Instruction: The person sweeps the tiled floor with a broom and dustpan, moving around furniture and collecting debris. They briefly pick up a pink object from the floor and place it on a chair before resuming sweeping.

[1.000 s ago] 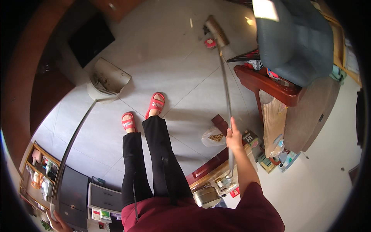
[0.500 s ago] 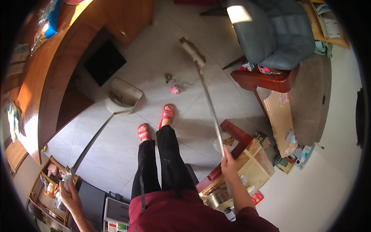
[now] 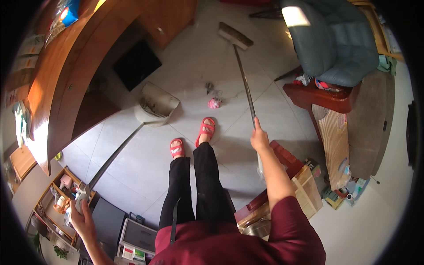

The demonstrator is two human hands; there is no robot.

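Broom (image 3: 242,70) in your right hand (image 3: 259,138): your fingers are wrapped tight round its thin, straight metal handle, and the flat bristle head sits well ahead of that hand on the pale tiled floor (image 3: 132,163). Your left hand (image 3: 79,216) is closed round the top of another long, slim pole, which slopes away to a cream plastic dustpan (image 3: 155,105) standing on the tiles; the scoop-shaped pan holds a little dark dirt. Between the dustpan and the broom head lie a crumpled pink scrap (image 3: 214,103) and a small dark bit of litter (image 3: 209,86). Beyond your right hand is a grey padded armchair (image 3: 335,44).
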